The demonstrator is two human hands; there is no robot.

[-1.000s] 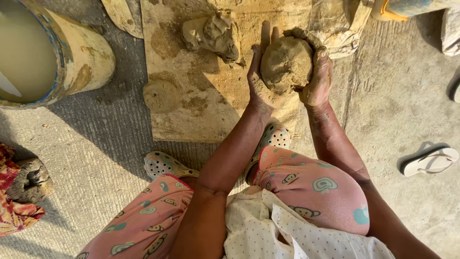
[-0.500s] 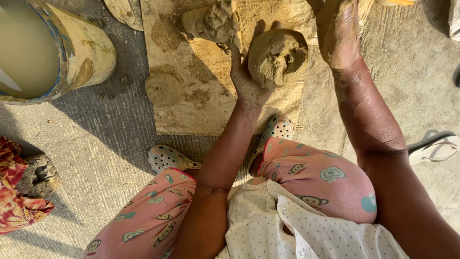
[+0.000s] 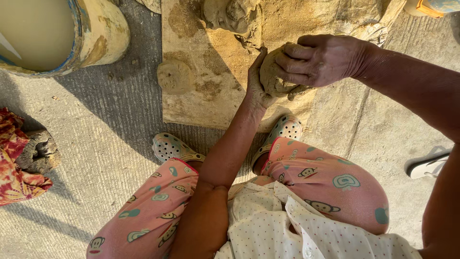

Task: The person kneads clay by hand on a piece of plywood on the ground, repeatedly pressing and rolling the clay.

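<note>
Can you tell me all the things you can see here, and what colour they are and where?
clay ball: one, brown, between both hands above the board
board: one, tan, clay-smeared, on the ground ahead
clay lump: one, brown, top of the board
flat clay patch: one, tan, left part of the board
bucket: one, yellowish, holding cloudy liquid, top left
cloth: one, red patterned, left edge
clogs: two, pale with holes, under the knees
sandal: one, white, right edge
left hand: cupping the ball
right hand: fingers pressing the ball from above
</note>
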